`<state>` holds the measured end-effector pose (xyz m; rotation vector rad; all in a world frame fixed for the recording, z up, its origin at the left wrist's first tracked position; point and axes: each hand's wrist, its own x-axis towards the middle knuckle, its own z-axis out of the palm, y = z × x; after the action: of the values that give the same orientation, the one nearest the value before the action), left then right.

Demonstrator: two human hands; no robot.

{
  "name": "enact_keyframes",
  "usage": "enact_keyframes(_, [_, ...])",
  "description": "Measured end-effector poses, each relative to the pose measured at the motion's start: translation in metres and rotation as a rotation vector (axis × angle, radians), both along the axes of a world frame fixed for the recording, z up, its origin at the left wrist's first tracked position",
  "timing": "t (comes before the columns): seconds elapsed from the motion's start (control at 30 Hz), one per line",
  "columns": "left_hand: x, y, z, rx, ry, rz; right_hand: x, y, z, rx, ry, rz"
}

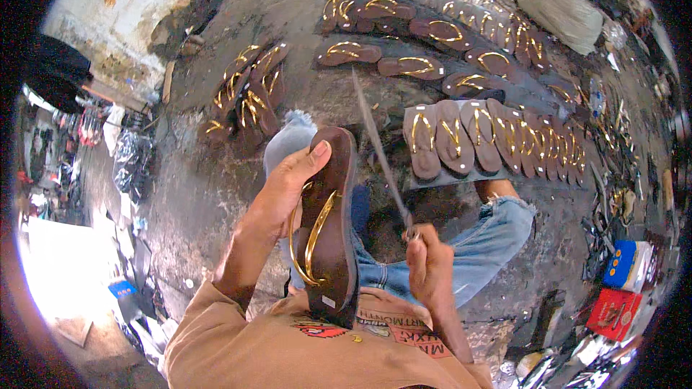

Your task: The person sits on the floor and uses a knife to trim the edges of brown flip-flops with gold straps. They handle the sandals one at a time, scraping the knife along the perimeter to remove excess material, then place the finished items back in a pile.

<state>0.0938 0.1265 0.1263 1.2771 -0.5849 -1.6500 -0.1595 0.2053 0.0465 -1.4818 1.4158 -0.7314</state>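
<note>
My left hand point(292, 180) is closed round the edge of a brown flip-flop point(339, 245), its thumb pressed on the upper face near one end. The flip-flop stands nearly upright in front of my chest, its gold thong strap facing me and a small white label at its lower end. In my right hand point(430, 263), fingers wrapped tight, is the handle end of a long, thin knife point(378, 148). Its narrow grey blade points up and away, slanting left, a little apart from the flip-flop's right side. My fist hides most of the handle.
Beyond my right knee, a row of matching flip-flops point(450, 140) leans closely together on a grey board. More rows point(411, 66) spread across the far floor. A pile of flip-flops point(256, 101) lies at left. Red box point(613, 313), blue box point(626, 263) and scraps line the right.
</note>
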Motion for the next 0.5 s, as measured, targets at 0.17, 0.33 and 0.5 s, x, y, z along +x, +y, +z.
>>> enact_keyframes(0.17, [0.01, 0.01, -0.007, 0.009, -0.038, 0.017, -0.018, 0.066, -0.017, 0.089, 0.14, 0.155])
enact_keyframes(0.33, [-0.002, 0.008, 0.011, 0.043, -0.184, -0.045, -0.021, 0.034, -0.023, 0.102, 0.159, 0.148])
enact_keyframes(0.5, [0.009, 0.008, 0.003, 0.041, -0.238, -0.155, -0.007, -0.074, 0.021, 0.055, 0.19, 0.345])
